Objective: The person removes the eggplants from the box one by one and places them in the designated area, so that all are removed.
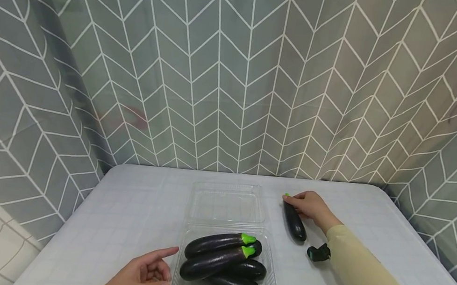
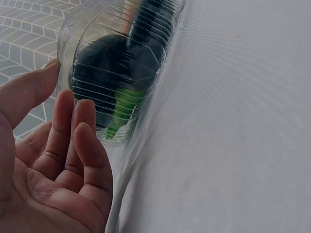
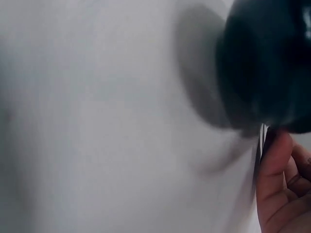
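My right hand (image 1: 311, 204) pinches a dark eggplant (image 1: 294, 223) by its green stem end, over the right part of the table. In the right wrist view the fingers (image 3: 277, 165) show beside a large, blurred part of that eggplant (image 3: 272, 63). A clear plastic clamshell box (image 1: 274, 279) lies at the front middle, its lid (image 1: 227, 203) folded back flat behind it. Several eggplants (image 1: 214, 263) are piled inside, two with bright green caps on top. My left hand (image 1: 141, 273) stands at the box's left rim, fingers loosely bent, fingertips right at the clear wall.
A white cloth covers the table (image 1: 141, 198). Beside the right sleeve (image 1: 370, 276) is a small black object (image 1: 319, 252). A grey curtain (image 1: 236, 77) with white zigzag lines hangs behind the table and along both sides.
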`<state>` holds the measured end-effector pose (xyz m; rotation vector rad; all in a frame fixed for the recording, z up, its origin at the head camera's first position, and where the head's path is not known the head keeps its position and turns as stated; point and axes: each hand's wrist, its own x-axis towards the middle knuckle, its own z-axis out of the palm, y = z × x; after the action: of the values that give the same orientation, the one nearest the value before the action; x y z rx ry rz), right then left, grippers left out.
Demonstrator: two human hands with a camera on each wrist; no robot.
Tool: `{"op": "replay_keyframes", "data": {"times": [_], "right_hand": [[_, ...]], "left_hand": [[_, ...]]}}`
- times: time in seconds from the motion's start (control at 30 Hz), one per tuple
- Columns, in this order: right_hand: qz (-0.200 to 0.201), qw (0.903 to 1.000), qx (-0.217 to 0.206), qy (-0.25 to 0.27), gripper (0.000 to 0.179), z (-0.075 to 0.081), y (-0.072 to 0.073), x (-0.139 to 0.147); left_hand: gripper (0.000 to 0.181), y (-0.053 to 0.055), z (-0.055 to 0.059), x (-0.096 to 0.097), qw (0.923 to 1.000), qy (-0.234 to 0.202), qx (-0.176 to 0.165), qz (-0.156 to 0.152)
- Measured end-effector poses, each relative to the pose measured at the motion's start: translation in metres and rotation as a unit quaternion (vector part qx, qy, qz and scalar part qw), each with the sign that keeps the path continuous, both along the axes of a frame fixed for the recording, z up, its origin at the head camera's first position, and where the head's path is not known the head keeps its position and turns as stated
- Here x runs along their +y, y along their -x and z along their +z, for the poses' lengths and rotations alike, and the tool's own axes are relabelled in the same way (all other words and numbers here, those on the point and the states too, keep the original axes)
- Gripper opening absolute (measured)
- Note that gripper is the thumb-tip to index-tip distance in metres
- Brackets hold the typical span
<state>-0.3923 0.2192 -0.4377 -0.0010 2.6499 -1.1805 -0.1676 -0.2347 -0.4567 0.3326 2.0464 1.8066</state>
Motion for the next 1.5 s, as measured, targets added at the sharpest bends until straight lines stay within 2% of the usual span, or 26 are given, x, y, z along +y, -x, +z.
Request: {"op": "replay_keyframes", "data": {"times": [0.27, 0.6, 1.0, 1.27, 1.5], "right_hand": [[0.000, 1.0000, 0.001, 0.000, 0.072, 0.006, -0.004, 0.005], [-0.005, 0.9999, -0.005, 0.015, 0.070, 0.005, -0.005, 0.008], [-0.004, 0.9997, -0.006, 0.022, 0.079, 0.014, -0.008, 0.021], [-0.009, 0.9988, -0.001, 0.048, 0.088, 0.031, -0.021, 0.036], [-0.008, 0.9977, 0.017, 0.066, 0.084, 0.047, -0.039, 0.038]], "left_hand": [[0.076, 0.000, -0.001, -0.001, 1.0000, 0.002, 0.003, 0.000], [0.074, 0.000, -0.004, -0.002, 0.9998, -0.006, 0.015, -0.012], [0.076, 0.000, -0.003, -0.002, 0.9999, 0.003, 0.000, -0.011], [0.075, 0.001, -0.004, -0.002, 0.9999, -0.007, 0.001, -0.011], [0.075, 0.000, -0.006, -0.003, 0.9997, -0.013, 0.012, -0.018]]}}
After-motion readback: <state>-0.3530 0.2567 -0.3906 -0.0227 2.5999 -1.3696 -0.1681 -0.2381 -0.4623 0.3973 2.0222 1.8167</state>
